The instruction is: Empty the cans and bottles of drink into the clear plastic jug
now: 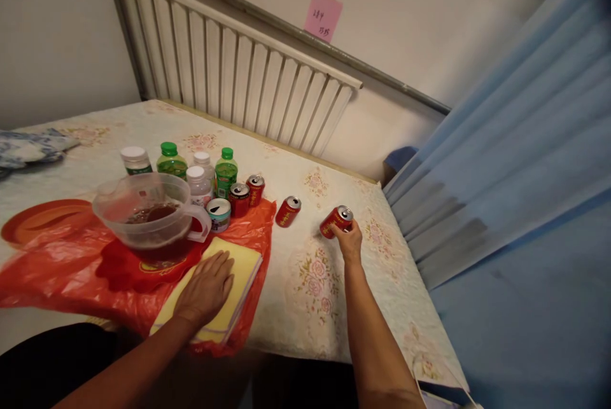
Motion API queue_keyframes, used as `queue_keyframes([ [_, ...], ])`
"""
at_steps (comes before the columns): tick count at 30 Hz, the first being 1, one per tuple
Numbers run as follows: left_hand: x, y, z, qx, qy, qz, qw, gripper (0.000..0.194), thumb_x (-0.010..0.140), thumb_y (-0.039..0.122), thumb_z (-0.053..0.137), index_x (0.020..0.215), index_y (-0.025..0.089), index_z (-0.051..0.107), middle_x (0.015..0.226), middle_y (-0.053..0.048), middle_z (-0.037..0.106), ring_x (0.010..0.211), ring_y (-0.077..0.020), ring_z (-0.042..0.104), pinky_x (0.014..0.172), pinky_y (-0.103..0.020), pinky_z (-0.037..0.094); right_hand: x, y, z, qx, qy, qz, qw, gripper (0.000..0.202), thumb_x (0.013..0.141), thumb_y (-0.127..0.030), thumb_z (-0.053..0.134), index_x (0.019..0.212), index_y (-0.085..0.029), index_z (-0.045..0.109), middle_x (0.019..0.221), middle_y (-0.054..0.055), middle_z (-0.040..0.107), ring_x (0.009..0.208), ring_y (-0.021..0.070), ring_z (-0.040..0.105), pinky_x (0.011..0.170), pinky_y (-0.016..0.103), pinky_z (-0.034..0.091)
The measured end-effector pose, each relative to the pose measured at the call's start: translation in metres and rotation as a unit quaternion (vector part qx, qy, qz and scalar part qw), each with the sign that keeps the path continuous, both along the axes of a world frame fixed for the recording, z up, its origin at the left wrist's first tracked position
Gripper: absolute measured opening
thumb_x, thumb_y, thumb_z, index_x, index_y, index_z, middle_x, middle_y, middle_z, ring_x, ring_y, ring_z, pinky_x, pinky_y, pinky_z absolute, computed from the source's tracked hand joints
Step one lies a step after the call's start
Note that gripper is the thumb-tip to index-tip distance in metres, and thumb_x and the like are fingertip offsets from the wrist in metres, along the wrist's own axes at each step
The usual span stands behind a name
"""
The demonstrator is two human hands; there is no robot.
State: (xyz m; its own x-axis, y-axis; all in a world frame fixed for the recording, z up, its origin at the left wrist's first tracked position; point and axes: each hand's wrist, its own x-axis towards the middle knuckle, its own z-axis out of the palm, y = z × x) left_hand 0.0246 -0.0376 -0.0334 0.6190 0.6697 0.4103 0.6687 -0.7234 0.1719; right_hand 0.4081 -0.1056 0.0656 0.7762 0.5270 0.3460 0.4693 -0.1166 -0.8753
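Observation:
My right hand (350, 240) is closed around a red can (331, 221), which tilts a little over the flowered tablecloth. To its left another red can (288, 212) stands by itself. My left hand (206, 285) lies flat on a folded yellow cloth (243, 261), its fingers stretched out. Behind that cloth are a short teal and white can (219, 218), a dark-topped red can (239, 200) and one more red can (256, 190). A clear plastic jug (143, 205) holding dark liquid stands on a red scalloped dish (119, 269).
Green-capped bottles (226, 175) and white-lidded jars (199, 186) stand behind the jug. A red plastic bag (52, 269) spreads under things, beside an orange lid (45, 218). A radiator (229, 65) lines the wall; a blue curtain (501, 129) hangs at the right.

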Motion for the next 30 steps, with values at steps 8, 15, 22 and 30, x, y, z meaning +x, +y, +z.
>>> queue_keyframes([
  [8, -0.001, 0.0, 0.0, 0.005, 0.009, 0.004, 1.0, 0.04, 0.091, 0.031, 0.045, 0.123, 0.014, 0.062, 0.135, -0.015, 0.059, 0.129, -0.0309, 0.051, 0.107, -0.048, 0.039, -0.032, 0.028, -0.025, -0.001, 0.031, 0.077, 0.997, 0.048, 0.055, -0.033, 0.077, 0.099, -0.016, 0.065, 0.089, 0.003, 0.072, 0.077, 0.0199, 0.063, 0.072, 0.031, 0.052],
  [15, -0.001, -0.001, 0.0, -0.004, -0.01, 0.002, 1.0, 0.039, 0.091, 0.031, 0.046, 0.123, 0.015, 0.062, 0.135, -0.016, 0.06, 0.129, -0.0314, 0.051, 0.107, -0.049, 0.04, -0.045, 0.052, -0.044, 0.002, 0.063, 0.113, 0.992, 0.056, 0.054, -0.031, 0.077, 0.107, -0.016, 0.064, 0.094, 0.004, 0.072, 0.082, 0.0213, 0.066, 0.076, 0.033, 0.053],
  [22, -0.001, -0.003, 0.003, 0.0, -0.001, 0.009, 1.0, 0.038, 0.091, 0.031, 0.046, 0.122, 0.016, 0.062, 0.135, -0.015, 0.06, 0.129, -0.03, 0.051, 0.108, -0.049, 0.039, -0.053, 0.06, -0.055, 0.007, 0.078, 0.119, 0.99, 0.059, 0.053, -0.029, 0.078, 0.11, -0.017, 0.064, 0.097, 0.005, 0.073, 0.083, 0.0215, 0.066, 0.078, 0.034, 0.054],
  [30, -0.001, -0.004, 0.005, -0.018, -0.024, 0.008, 1.0, 0.037, 0.09, 0.03, 0.045, 0.121, 0.017, 0.062, 0.135, -0.014, 0.06, 0.129, -0.0308, 0.051, 0.108, -0.051, 0.039, -0.053, 0.063, -0.063, 0.012, 0.078, 0.125, 0.989, 0.06, 0.056, -0.03, 0.076, 0.112, -0.017, 0.063, 0.099, 0.004, 0.072, 0.085, 0.0212, 0.067, 0.081, 0.036, 0.054],
])
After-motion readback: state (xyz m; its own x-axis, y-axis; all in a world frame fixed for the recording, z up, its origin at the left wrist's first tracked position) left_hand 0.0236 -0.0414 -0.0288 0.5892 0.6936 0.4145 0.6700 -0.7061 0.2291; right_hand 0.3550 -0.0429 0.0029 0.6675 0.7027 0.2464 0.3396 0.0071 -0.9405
